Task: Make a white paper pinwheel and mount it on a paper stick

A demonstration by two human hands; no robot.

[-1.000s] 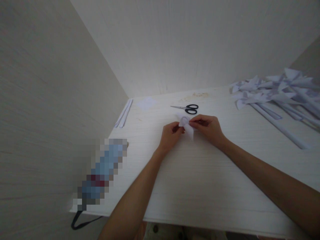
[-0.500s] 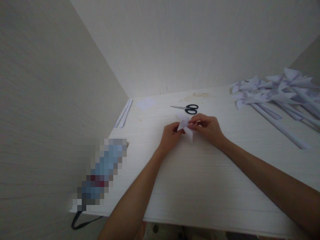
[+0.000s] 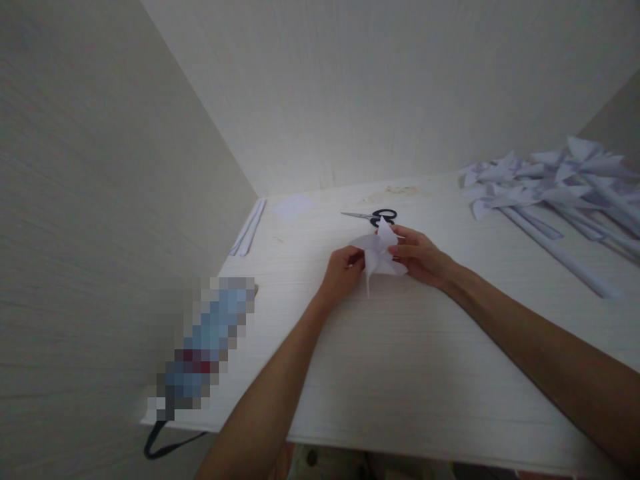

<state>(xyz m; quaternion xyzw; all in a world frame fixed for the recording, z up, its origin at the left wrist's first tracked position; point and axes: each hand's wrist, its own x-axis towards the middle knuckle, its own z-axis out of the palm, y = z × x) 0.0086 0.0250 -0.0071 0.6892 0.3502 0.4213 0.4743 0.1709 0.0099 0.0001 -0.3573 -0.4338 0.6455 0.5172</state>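
Past its near edge, the white tabletop (image 3: 395, 373) runs broadly to the middle, where the left hand (image 3: 343, 272) and right hand (image 3: 421, 258) pinch a paper pinwheel (image 3: 379, 259), the left grip seemingly behind it. Scissors (image 3: 367, 215) lie just beyond, other pinwheels (image 3: 543, 193) heap far right, and pale walls (image 3: 370, 100) bound left and far.

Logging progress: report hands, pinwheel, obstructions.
Left hand and right hand gripping paper pinwheel. Its points flare outward. Black-handled scissors just beyond, partly hidden.
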